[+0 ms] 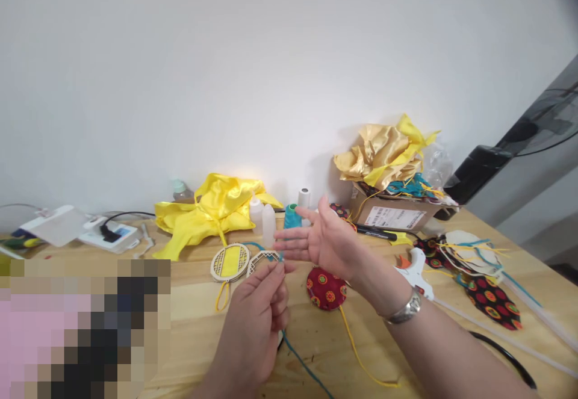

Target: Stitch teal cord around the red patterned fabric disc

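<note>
Nearest the camera, a bare forearm (406,339) wearing a silver cuff bracelet (406,307) leads to the right hand (327,242), which is open, its fingers extended. Beside it, the left hand (257,315) pinches a teal cord (301,360) between thumb and forefinger; the cord trails below over the wooden tabletop (194,339). Just beyond lie an oval lattice frame with yellow fabric (230,262), a red patterned fabric disc (326,289) and, farther right, a white glue gun (416,271).
</note>
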### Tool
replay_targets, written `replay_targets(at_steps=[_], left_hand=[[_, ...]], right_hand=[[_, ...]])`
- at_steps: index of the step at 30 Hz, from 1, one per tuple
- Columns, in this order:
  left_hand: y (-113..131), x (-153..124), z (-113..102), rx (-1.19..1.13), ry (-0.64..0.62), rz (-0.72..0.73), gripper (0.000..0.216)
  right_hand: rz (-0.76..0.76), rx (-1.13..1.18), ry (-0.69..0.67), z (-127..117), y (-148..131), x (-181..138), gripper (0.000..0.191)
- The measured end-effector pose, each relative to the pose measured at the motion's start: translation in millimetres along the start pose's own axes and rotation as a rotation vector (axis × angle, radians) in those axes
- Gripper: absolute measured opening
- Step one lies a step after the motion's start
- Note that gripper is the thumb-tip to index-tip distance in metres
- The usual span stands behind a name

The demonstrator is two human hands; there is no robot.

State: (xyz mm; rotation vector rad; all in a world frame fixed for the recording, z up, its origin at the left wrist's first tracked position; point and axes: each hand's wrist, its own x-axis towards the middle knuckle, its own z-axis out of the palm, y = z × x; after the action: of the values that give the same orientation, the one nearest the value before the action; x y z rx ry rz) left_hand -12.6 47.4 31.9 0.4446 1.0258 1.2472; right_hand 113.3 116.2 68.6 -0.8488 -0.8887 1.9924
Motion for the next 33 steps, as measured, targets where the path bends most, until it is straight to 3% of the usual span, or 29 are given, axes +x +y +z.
replay_targets(at_steps=[7, 13, 21, 24, 26, 30, 33], left_hand=[[12.1, 1.4, 22.9, -0.03, -0.057, 0.062, 0.019], [17.7, -3.6, 27.0, -0.042, -0.08, 0.054, 0.018], [7.7, -22.9, 5.4, -0.015, -0.118, -0.127, 0.021], [-1.1, -31.7, -7.9, 0.037, -0.095, -0.187, 0.024], [-7.8, -36.0, -16.6, 0.083, -0.067, -0.257, 0.026], [-21.0, -40.0, -29.1, 0.151, -0.012, -0.303, 0.03], [-28.5, -40.2, -33.3, 0.182, 0.006, -0.309, 0.03]], right_hand=[[-0.168, 0.088, -0.085, -2.2, -37.2, 12.6, 0.083], [-0.285, -0.015, -0.062, -5.8, -73.6, 14.9, 0.088], [-0.561, -0.263, 0.054, -2.3, -101.9, -42.6, 0.08], [-0.599, -0.395, 0.134, -11.0, -90.7, -72.6, 0.074], [-0.543, -0.594, 0.236, -28.6, -73.1, -94.0, 0.068], [-0.248, -1.433, 0.536, -90.3, -18.4, -145.4, 0.039], [0.008, -1.773, 0.662, -137.6, 25.9, -183.9, 0.03]])
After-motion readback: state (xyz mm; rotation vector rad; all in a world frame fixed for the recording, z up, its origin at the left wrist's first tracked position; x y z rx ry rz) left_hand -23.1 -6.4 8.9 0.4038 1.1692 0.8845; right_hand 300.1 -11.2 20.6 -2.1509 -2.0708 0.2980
